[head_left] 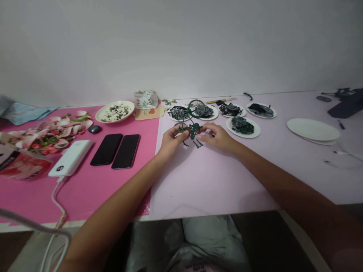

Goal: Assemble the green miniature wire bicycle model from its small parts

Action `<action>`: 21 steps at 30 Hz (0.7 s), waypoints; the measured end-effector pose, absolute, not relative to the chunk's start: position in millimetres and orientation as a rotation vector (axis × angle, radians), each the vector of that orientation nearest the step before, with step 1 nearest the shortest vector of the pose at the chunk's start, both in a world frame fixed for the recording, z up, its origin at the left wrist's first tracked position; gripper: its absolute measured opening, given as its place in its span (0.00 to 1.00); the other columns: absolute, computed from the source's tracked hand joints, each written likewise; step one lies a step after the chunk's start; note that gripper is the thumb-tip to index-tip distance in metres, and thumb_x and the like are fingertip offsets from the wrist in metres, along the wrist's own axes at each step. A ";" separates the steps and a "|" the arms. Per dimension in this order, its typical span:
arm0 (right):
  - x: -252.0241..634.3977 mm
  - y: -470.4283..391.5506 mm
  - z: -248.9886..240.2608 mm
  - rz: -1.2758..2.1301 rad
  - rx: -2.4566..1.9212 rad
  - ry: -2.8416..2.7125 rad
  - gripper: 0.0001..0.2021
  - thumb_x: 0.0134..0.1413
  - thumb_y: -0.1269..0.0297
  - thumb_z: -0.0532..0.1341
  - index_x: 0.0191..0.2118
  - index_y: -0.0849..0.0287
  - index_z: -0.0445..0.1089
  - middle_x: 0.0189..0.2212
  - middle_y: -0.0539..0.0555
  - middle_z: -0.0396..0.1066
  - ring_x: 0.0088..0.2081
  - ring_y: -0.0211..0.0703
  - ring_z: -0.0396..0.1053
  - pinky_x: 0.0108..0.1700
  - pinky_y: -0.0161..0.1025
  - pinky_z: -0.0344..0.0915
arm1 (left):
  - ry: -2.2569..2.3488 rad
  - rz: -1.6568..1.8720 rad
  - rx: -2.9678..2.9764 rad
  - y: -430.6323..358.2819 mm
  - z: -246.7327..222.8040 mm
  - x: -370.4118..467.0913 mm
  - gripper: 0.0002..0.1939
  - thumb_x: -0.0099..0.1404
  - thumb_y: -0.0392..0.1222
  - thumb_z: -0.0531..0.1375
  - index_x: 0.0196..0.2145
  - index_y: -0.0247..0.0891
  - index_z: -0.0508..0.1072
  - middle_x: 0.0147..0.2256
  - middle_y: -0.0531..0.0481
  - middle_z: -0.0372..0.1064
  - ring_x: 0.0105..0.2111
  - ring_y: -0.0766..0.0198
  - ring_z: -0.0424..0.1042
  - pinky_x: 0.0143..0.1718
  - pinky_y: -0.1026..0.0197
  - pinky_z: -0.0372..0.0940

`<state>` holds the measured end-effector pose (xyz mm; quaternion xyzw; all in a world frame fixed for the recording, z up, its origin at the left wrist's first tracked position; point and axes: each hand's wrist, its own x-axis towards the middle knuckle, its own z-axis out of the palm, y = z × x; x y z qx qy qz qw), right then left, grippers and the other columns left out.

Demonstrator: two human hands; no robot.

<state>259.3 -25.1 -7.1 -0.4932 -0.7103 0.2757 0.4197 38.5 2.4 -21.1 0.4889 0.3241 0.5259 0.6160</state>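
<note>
A small dark green model bicycle [194,127] is held between my two hands above the pale pink table cover [198,181]. One grey spoked wheel [196,108] stands up on its far side. My left hand [175,139] pinches the frame from the left, thumb and fingers closed on it. From the right, the fingers of my right hand [216,136] close on the bicycle near its dark green round part; the exact spot they grip is partly hidden. Just below the bicycle, a small dark bracket-shaped piece [198,144] lies on the table.
Several white plates [257,132] of dark bicycle parts stand behind my hands. Stacked white plates [313,129] lie right. On the pink cover [113,196] are two phones [125,152], a white power bank [70,158], a mouse [94,129], a bowl [128,113] and artificial petals [56,132].
</note>
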 end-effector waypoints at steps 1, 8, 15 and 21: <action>257.2 -26.0 -6.4 0.770 -1.227 -1.746 0.17 0.57 0.48 0.71 0.45 0.55 0.81 0.44 0.55 0.78 0.36 0.43 0.69 0.38 0.41 0.65 | 0.767 1.216 1.171 1.7 -20.8 37.9 0.26 0.52 0.49 0.80 0.45 0.35 0.81 0.44 0.42 0.83 0.45 0.54 0.82 0.54 0.50 0.74; 254.9 -22.1 -10.3 0.940 -1.151 -1.517 0.24 0.51 0.38 0.73 0.38 0.57 0.78 0.31 0.51 0.75 0.26 0.37 0.61 0.28 0.38 0.58 | 0.805 1.248 1.410 -7.1 -17.0 37.8 0.22 0.58 0.49 0.77 0.46 0.36 0.82 0.47 0.40 0.83 0.42 0.55 0.82 0.46 0.54 0.76; 257.2 -14.8 -14.5 0.664 -1.072 -1.533 0.16 0.52 0.47 0.74 0.36 0.54 0.80 0.38 0.54 0.80 0.38 0.47 0.74 0.39 0.43 0.70 | 0.909 1.330 1.822 -17.3 -10.0 36.8 0.13 0.66 0.45 0.72 0.46 0.39 0.84 0.47 0.43 0.85 0.49 0.52 0.83 0.57 0.51 0.73; 258.5 -12.0 -21.7 0.600 -1.007 -1.567 0.12 0.54 0.50 0.74 0.35 0.52 0.80 0.39 0.54 0.80 0.43 0.49 0.76 0.42 0.45 0.71 | 1.036 1.279 1.995 -21.6 -9.9 36.0 0.15 0.70 0.50 0.69 0.50 0.40 0.85 0.46 0.43 0.85 0.46 0.48 0.84 0.51 0.51 0.75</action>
